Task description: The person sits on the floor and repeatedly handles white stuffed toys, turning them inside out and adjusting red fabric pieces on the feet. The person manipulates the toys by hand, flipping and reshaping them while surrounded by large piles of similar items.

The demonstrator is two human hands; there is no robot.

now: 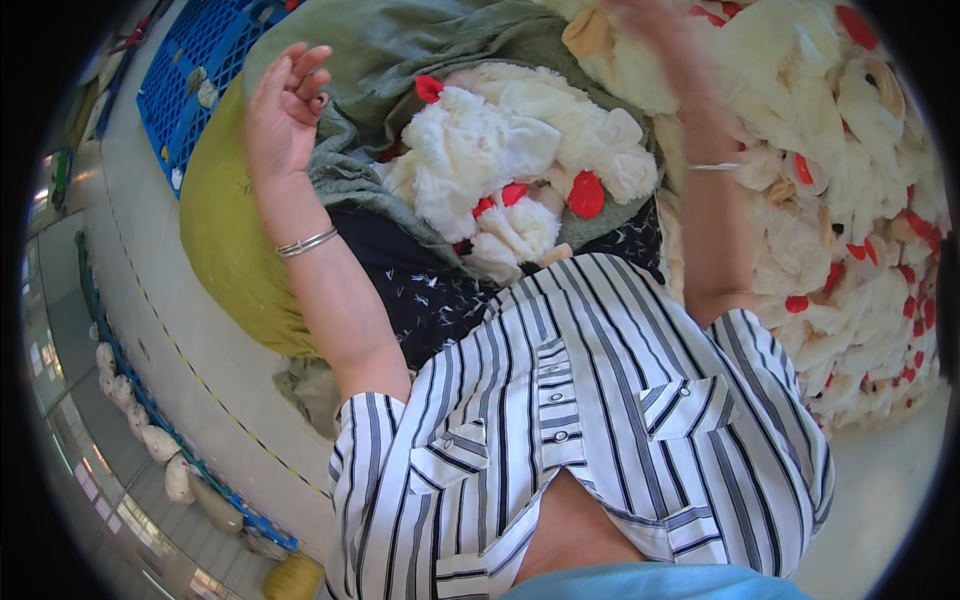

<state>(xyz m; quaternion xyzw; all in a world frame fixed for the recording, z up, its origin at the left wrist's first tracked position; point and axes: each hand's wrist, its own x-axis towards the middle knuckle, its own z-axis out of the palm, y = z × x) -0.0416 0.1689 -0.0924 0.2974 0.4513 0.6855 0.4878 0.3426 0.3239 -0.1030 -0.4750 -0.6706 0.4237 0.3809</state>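
Note:
My left hand (284, 112) is raised over the left side of a green sack, its fingers loosely bent and apart with nothing in them. At the top, my right hand (655, 25) is smeared by motion beside the large heap, so its fingers and anything in them cannot be made out. Between my arms, several white plush toy skins (455, 150) with red pieces lie bunched in the open mouth of the dull green sack (400, 35). A red oval piece (586, 194) shows on their right side.
A big heap of similar white plush skins (850, 210) with red parts fills the right. To the left are a yellow-green bulging sack (225, 240) and blue plastic crates (205, 70). Along the far left, pale stuffed bundles (160, 443) line a blue edge on the floor.

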